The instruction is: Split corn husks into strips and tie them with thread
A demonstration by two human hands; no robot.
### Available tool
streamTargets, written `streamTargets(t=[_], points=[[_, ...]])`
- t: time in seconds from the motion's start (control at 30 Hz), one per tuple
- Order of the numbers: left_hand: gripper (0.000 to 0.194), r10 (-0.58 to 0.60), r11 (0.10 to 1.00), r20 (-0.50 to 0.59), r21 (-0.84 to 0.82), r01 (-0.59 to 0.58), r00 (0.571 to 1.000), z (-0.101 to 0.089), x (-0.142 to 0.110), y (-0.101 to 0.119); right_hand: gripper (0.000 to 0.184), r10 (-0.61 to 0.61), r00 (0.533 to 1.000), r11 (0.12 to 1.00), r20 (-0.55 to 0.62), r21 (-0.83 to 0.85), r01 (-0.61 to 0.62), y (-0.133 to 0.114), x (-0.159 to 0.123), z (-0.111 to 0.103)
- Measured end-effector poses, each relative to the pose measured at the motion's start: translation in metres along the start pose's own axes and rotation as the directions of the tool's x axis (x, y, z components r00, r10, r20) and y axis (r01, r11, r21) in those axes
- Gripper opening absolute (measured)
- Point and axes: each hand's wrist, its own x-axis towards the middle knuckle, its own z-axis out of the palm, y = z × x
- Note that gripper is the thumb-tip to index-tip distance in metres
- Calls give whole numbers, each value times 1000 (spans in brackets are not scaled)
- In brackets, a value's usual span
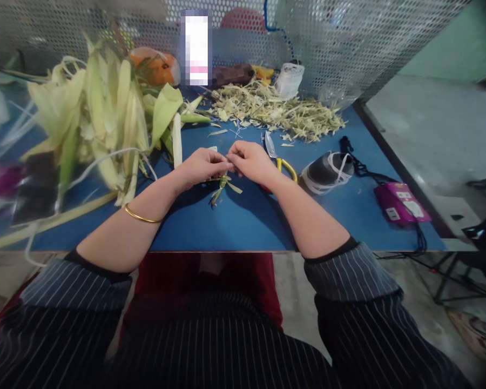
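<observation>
My left hand (202, 166) and my right hand (251, 163) meet over the blue table, fingertips pinched close together. Below the left fingers pokes a small tied bundle of green corn husk strips (222, 186), its ends splayed. What the right fingertips pinch is too small to make out. Just past the right hand lie scissors (278, 154) with yellow handles, blades pointing away, partly hidden by my right forearm. A large bunch of pale green corn husks (109, 102) stands to the left of my hands.
Shredded husk scraps (275, 111) are heaped at the back, beside a white spool (290, 81). On the right are a dark cylinder wound with white cord (328, 172) and a magenta power strip (403, 202) with black cable. A perforated metal screen (324, 43) edges the table.
</observation>
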Motion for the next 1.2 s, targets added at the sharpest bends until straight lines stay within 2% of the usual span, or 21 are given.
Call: streamTargets(t=[0.13, 0.23, 0.33, 0.47, 0.57, 0.8, 0.9, 1.0, 1.07, 1.13, 1.2], points=[[16, -35, 998, -83, -55, 31, 996, 1, 1, -1, 21, 129, 991, 970, -27, 212, -121, -2, 1, -3], [13, -79, 991, -125, -117, 64, 989, 1, 2, -1, 28, 192, 981, 952, -8, 244, -184, -4, 1, -10], [15, -95, 988, -141, -138, 76, 985, 0, 3, -2, 28, 135, 990, 969, 51, 204, -142, -3, 0, -13], [23, -120, 985, -163, -145, 97, 979, 0, 3, -3, 16, 46, 999, 993, -13, 112, -45, 0, -2, -11], [19, -108, 983, -175, -166, 79, 979, -1, 4, -4, 14, 26, 999, 997, -35, 69, -24, 1, -1, -10], [15, -67, 988, -207, -149, 36, 976, -3, 4, -5, 15, -5, 984, 990, 177, 140, -20, -7, -5, -16], [16, -26, 997, -215, -78, 10, 976, -5, 5, -7, 14, 17, 974, 992, 227, 118, -44, -5, -4, -16], [17, 84, 996, -199, 21, -82, 976, -6, 8, -10, 11, 68, 996, 973, 63, 216, -80, -1, 1, -11], [18, 161, 985, -189, 84, -148, 969, -8, 9, -11, 17, 82, 996, 944, -45, 325, -63, 1, 4, -7], [18, 205, 974, -173, 138, -182, 963, -9, 9, -11, 26, 70, 997, 924, -37, 379, -50, 1, 5, -2], [17, 225, 962, -148, 189, -196, 963, -10, 8, -10, 30, 55, 998, 924, 27, 376, -61, 1, 5, 1]])
